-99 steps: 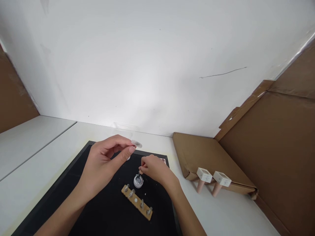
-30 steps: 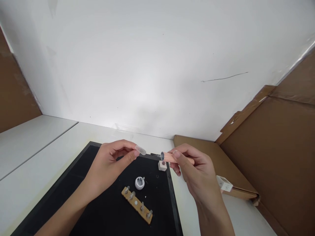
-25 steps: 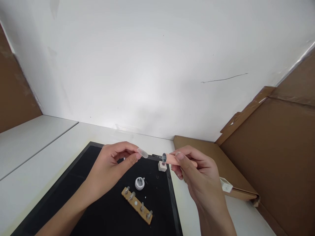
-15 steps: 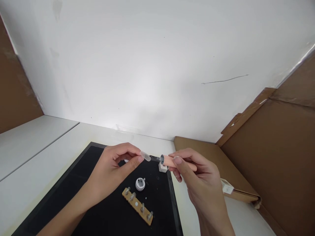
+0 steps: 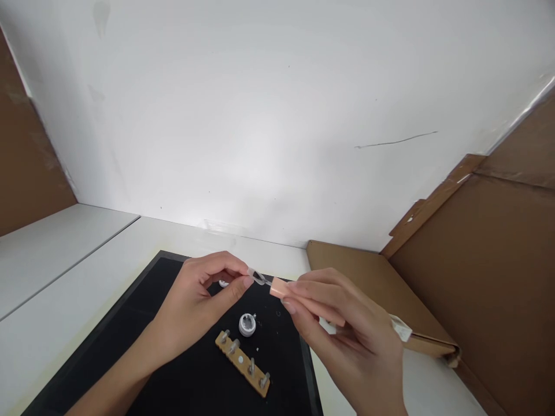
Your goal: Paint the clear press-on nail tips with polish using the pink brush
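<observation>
Half a second on, the right hand point(image 5: 347, 335) has swung its pale wooden leg point(image 5: 303, 302) leftward until the tip meets the small clear plastic cap point(image 5: 256, 277) pinched in the left hand point(image 5: 197, 300); before, the two pieces were just apart. Both hands are closed in grips: left thumb and forefinger nip the cap, right fingers wrap the leg's shaft. Cap and leg tip are held in the air above the black mat point(image 5: 173, 370), near its far edge.

The cap is tiny, translucent and rounded, showing something dark inside where the tip enters. The leg is a smooth peach-toned taper with a white square mount point(image 5: 399, 329) at its far end, partly hidden behind the hand.

With so light a pinch, a push slightly off-axis would likely pop the cap out of the fingers, and being clear it would be hard to find.

Below sit a small round grey fitting point(image 5: 247, 324) and a wooden strip with four bolts point(image 5: 241, 363), both on the mat. Flat cardboard point(image 5: 368, 283) lies to the right on the white table point(image 5: 65, 300).
</observation>
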`<action>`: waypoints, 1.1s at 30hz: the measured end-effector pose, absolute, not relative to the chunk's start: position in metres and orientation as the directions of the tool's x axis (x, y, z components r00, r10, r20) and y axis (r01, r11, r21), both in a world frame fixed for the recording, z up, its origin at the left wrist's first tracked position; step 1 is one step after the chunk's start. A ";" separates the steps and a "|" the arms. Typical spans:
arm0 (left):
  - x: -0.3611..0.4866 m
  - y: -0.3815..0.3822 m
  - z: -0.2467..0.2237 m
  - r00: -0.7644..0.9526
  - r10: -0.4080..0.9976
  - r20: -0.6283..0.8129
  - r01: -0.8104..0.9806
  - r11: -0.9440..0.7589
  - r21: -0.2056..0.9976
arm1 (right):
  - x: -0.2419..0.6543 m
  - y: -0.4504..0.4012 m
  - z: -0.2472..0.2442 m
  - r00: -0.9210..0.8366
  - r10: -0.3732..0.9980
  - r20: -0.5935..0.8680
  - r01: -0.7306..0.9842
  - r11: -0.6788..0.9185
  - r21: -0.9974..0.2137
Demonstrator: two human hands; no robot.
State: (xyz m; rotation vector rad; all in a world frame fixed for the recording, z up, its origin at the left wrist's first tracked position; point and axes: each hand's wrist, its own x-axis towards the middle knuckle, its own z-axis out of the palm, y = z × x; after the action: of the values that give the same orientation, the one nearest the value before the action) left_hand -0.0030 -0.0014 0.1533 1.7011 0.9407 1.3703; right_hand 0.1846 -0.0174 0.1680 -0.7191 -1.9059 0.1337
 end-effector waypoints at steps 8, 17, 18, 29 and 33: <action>-0.003 -0.002 0.153 0.185 0.864 0.468 0.177 -0.498 0.849 | 0.185 -0.026 0.169 -0.360 0.517 0.777 0.567 0.782 -0.258; -0.005 0.000 0.150 0.198 0.839 0.506 0.227 -0.542 0.809 | 0.190 -0.027 0.175 -0.280 0.473 0.835 0.509 0.811 -0.289; -0.005 0.000 0.150 0.202 0.836 0.510 0.230 -0.547 0.805 | 0.190 -0.027 0.175 -0.268 0.464 0.844 0.493 0.819 -0.294; -0.002 0.002 0.147 0.243 0.783 0.573 0.268 -0.622 0.736 | 0.188 -0.023 0.168 -0.384 0.474 0.792 0.551 0.806 -0.215; -0.001 0.003 0.147 0.246 0.767 0.593 0.283 -0.642 0.712 | 0.190 -0.023 0.170 -0.404 0.478 0.780 0.586 0.790 -0.181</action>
State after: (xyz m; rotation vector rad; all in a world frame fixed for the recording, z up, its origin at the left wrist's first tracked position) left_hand -0.0011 0.0031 0.1466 2.0597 0.9552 1.3826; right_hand 0.1905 -0.0232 0.1695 -0.7892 -2.0717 -0.1503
